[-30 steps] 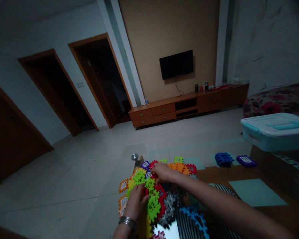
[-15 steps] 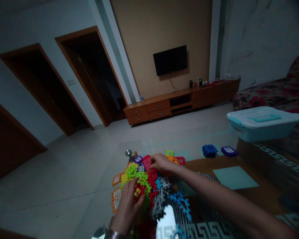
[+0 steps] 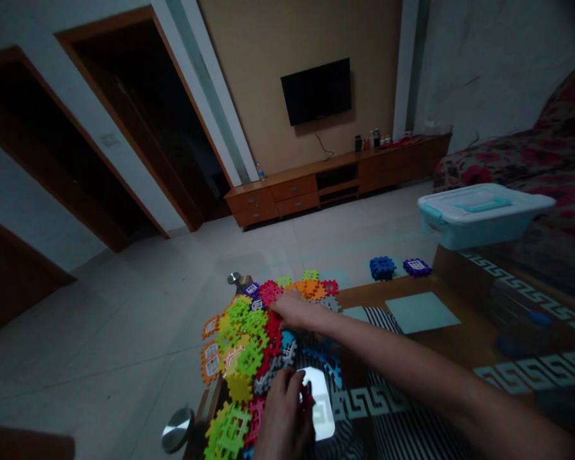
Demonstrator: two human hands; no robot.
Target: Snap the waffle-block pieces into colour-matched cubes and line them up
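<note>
A heap of colourful plastic interlocking blocks with toothed edges lies along the left side of the glass table. My right hand reaches into the far part of this heap, fingers curled down beside a pinkish-red block; whatever its fingertips hold is hidden. Nearer to me, my left hand is closed on a dark red block, mostly covered by the fingers. Beneath that block is a bright white reflection on the glass. Grey and blue blocks lie between my two arms.
Blue blocks are stacked toward the table's far edge, beside a purple block. A lidded plastic storage box stands at the right. Round metal table fittings show at the left edge. A low TV cabinet is farther off.
My left hand has moved right and nearer to me, off the green and yellow blocks, with a dark red block. My right hand stays at the heap's far part. The view has tilted down.
</note>
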